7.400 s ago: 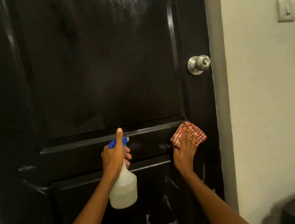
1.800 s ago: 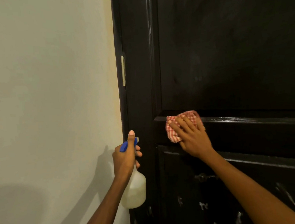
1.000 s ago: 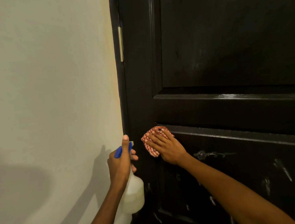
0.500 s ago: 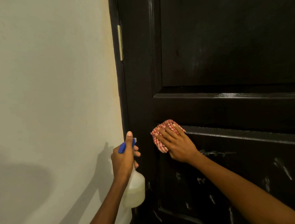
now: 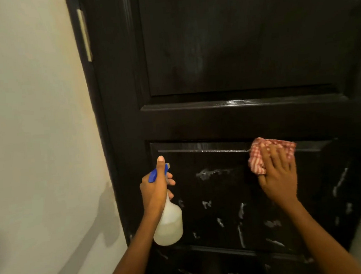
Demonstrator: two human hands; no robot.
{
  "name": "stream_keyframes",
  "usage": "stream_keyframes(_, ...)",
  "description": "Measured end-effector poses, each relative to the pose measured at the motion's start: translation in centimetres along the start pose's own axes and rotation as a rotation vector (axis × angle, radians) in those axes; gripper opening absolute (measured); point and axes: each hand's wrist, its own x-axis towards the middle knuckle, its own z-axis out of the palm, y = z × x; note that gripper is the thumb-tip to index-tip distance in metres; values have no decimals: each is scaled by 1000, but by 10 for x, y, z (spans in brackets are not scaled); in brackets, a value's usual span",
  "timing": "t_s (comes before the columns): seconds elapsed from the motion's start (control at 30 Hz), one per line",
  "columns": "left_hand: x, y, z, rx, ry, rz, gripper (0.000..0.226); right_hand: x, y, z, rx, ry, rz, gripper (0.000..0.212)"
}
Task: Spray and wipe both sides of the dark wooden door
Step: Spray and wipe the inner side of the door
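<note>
Two hands are up in front of one dark door. The left hand (image 5: pixel 155 188) is wrapped around the neck of one spray bottle (image 5: pixel 168 224), with the thumb pointing straight up beside the blue spray top (image 5: pixel 156 174). The bottle is pale and see-through, and its round body hangs below the hand, close to the door. The right hand (image 5: pixel 278 175) lies flat with straight fingers and presses one red and white checked cloth (image 5: pixel 264 153) on the door. The cloth sits at the top edge of the lower panel, well to the right of the bottle. The dark wooden door (image 5: pixel 232 45) fills most of the view. Its lower panel has many small white marks (image 5: pixel 240 215). One metal hinge (image 5: pixel 85 34) shows on the door's left edge. One pale wall (image 5: pixel 32 128) stands to the left.
</note>
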Motion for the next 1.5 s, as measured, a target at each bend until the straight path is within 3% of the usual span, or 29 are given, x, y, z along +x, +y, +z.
stream_keyframes(0.1, 0, -5, 4, 4, -20, -1, 57, -5, 1, 0, 174, 104, 434, 87)
stream_keyframes(0.2, 1, -9, 2, -6, -14, 6, 57, 14, -44, 7, 323, 145, 562, 94)
stream_keyframes(0.3, 2, -9, -4, 12, 2, 15, 54, 13, -95, 20, 297, 52, 390, 94)
stream_keyframes(0.47, 8, -4, -12, 12, 44, 64, 57, 22, -165, 37, 219, -44, -168, 86)
stream_keyframes(0.57, 6, -2, -2, 74, 44, 60, 59, 37, -163, 32, 111, -88, -439, 86)
stream_keyframes(0.67, 2, -1, 16, 75, 16, 53, 60, 42, -125, 19, 15, -93, -532, 83)
stream_keyframes(0.87, -18, 2, 67, 0, -124, 66, 59, 8, -3, 3, 38, -20, -150, 85)
stream_keyframes(1.07, -46, 5, 118, 8, -226, 47, 63, -18, 106, -34, 11, -14, 380, 81)
stream_keyframes(1.3, -62, 7, 153, 42, -313, 58, 66, 30, 95, -51, 234, 147, 681, 93)
stream_keyframes(1.5, -72, -2, 176, 42, -355, 53, 65, -4, 92, -19, 482, 218, 1030, 90)
